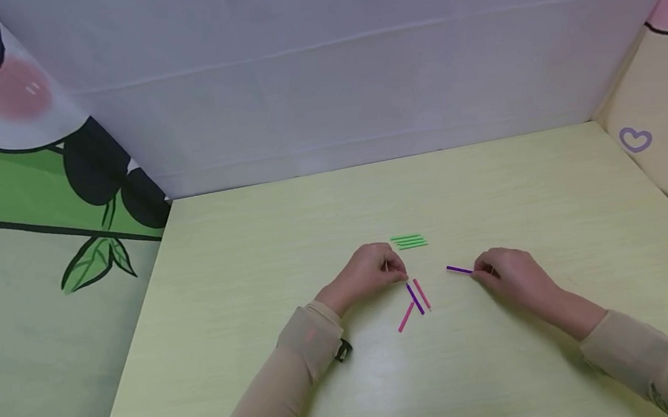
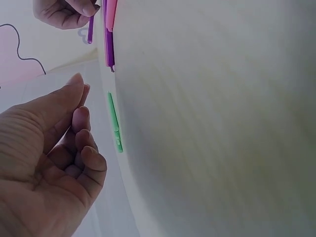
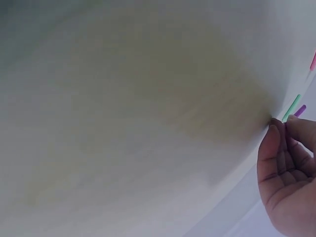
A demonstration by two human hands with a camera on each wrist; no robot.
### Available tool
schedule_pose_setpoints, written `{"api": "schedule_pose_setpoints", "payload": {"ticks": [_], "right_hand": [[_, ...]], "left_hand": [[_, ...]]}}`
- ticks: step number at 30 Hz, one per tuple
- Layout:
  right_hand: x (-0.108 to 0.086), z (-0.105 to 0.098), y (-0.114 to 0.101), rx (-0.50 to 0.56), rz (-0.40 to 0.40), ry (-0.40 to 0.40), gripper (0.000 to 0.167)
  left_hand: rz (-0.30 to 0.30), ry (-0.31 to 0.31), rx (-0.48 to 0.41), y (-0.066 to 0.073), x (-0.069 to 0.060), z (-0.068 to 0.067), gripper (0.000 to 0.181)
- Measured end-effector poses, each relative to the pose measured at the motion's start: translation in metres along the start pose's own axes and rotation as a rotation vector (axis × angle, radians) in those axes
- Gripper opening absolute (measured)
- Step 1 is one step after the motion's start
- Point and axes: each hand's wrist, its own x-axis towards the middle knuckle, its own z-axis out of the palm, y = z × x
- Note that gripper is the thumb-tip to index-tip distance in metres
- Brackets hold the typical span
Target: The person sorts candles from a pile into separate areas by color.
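My right hand (image 1: 512,276) pinches one end of a thin purple stick (image 1: 458,269) between thumb and finger, just over the table. Its other end points left. Curled, with thumb and forefinger tips together, my left hand (image 1: 368,271) shows nothing between them in the left wrist view. Just below those fingertips lies a second purple stick (image 1: 415,299). A pink stick (image 1: 422,294) runs beside it on the right, nearly parallel. Another pink stick (image 1: 406,318) slants off at the lower left, its upper end close to the purple one.
Behind the hands, several green sticks (image 1: 411,241) lie side by side in a group on the pale wooden table (image 1: 252,244). A white wall panel (image 1: 329,100) rises at the table's back edge. Panels with cartoon pictures stand at left and right.
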Motion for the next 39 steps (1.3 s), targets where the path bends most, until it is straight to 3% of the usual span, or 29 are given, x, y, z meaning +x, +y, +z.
{"api": "schedule_pose_setpoints", "payload": {"ticks": [28, 39], "right_hand": [[0.012, -0.012, 0.025, 0.104, 0.063, -0.018, 0.004], [0.018, -0.018, 0.029, 0.083, 0.047, -0.023, 0.006]], "left_hand": [[-0.017, -0.001, -0.008, -0.001, -0.003, 0.003, 0.004], [-0.02, -0.001, 0.002, -0.002, -0.004, 0.006, 0.004]]}}
